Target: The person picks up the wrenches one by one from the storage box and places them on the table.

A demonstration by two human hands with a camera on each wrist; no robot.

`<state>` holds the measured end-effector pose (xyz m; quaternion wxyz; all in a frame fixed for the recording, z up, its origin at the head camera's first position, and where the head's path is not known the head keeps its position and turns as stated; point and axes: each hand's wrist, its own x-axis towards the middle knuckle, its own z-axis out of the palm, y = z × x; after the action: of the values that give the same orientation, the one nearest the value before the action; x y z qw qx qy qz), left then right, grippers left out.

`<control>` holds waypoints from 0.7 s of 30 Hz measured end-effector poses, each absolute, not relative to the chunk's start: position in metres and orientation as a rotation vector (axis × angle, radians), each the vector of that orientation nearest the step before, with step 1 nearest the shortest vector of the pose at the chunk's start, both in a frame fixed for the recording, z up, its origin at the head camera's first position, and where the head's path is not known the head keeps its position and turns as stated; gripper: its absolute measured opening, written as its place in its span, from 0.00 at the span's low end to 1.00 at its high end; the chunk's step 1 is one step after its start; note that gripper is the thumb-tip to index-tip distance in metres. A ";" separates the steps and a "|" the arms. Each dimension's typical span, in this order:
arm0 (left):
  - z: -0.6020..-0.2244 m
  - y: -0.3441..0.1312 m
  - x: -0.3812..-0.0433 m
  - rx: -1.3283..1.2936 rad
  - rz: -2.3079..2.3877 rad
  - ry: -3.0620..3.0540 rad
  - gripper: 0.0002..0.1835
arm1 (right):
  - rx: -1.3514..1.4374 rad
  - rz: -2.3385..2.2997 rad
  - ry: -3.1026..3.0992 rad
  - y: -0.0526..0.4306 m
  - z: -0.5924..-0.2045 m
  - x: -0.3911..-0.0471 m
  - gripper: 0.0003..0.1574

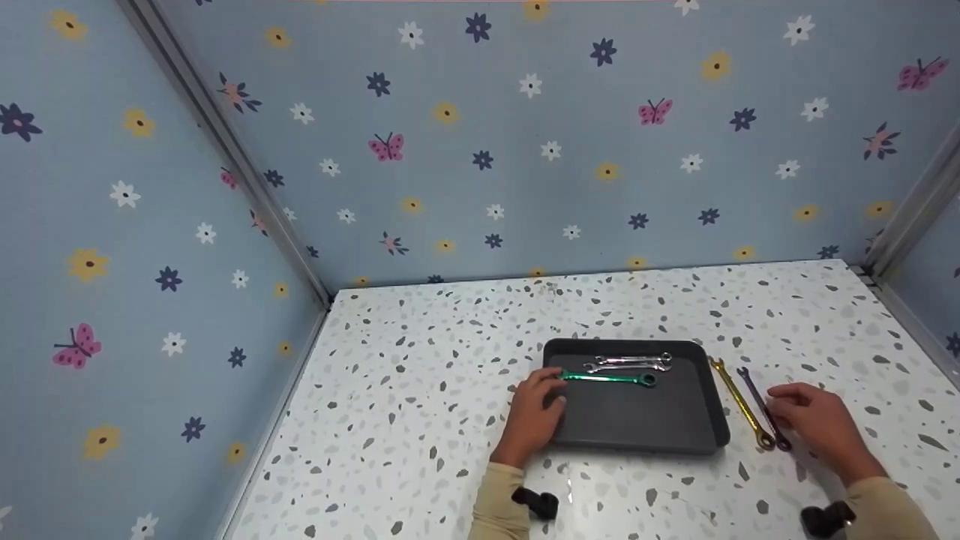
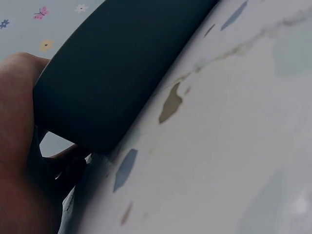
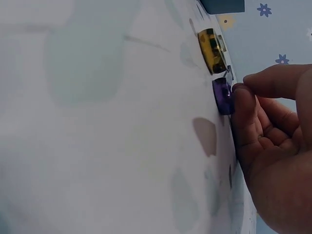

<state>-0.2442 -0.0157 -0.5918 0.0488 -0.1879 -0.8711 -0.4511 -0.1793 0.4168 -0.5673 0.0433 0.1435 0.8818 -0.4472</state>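
Observation:
A dark grey tray (image 1: 637, 427) lies on the speckled table, its left rim held by my left hand (image 1: 534, 412). In the left wrist view that hand (image 2: 17, 122) wraps the end of the tray wall (image 2: 112, 73). Inside the tray, a green ratchet wrench (image 1: 611, 378) lies with its left end at my left fingertips. To the tray's right are a yellow wrench (image 1: 739, 401) and a purple wrench (image 1: 759, 401), side by side. My right hand (image 1: 821, 424) is beside the purple one, thumb and index fingertips close to its shaft, the other fingers loosely bent (image 3: 278, 126).
Silver wrenches (image 1: 630, 364) lie near the tray's back wall. Blue flowered panels (image 1: 525, 135) enclose the white speckled table (image 1: 420, 420) at the back and both sides. Dark wrist cameras (image 1: 536, 502) sit at both sleeves.

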 end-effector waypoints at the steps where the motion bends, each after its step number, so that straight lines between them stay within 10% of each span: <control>1: -0.592 -0.015 -0.244 -0.572 -1.374 -2.655 0.14 | 0.440 -1.378 2.689 0.418 -0.568 -0.179 0.33; 21: -0.591 -0.016 -0.244 -0.582 -1.375 -2.657 0.15 | 0.540 -1.918 2.285 0.411 -0.554 -0.184 0.26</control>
<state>-0.2441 -0.0158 -0.5910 0.0469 -0.1907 -0.8708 -0.4507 -0.1839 0.4105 -0.5539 0.0552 0.1777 0.7526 -0.6317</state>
